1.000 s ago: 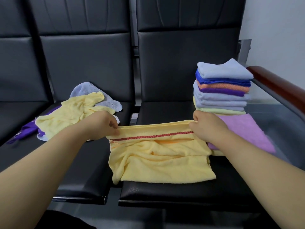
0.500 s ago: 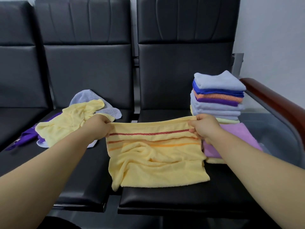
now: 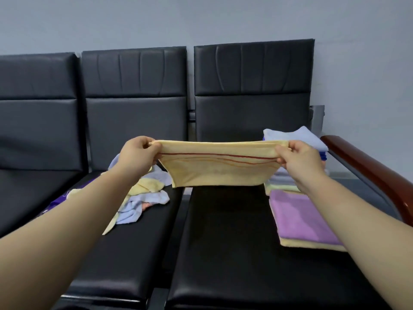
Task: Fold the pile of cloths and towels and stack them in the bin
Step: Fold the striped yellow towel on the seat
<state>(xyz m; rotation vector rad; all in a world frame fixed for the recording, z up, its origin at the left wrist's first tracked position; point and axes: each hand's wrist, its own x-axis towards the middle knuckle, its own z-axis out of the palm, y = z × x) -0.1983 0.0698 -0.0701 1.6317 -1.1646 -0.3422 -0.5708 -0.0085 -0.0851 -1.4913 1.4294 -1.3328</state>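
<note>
Head view: you hold a yellow towel (image 3: 219, 173) in the air above the right seat (image 3: 223, 242), stretched between both hands.
Left grip (image 3: 136, 154): pinched on the towel's top left corner.
Right grip (image 3: 298, 161): pinched on the top right corner.
Towel: red stripe near the top edge; lower edge hangs clear of the seat.
Folded stack (image 3: 297, 136): behind your right hand, beside the wooden armrest (image 3: 366, 166).
Purple cloth (image 3: 301, 218): flat, in front of the stack.
Unfolded pile (image 3: 145, 193): on the middle seat (image 3: 138, 253).
</note>
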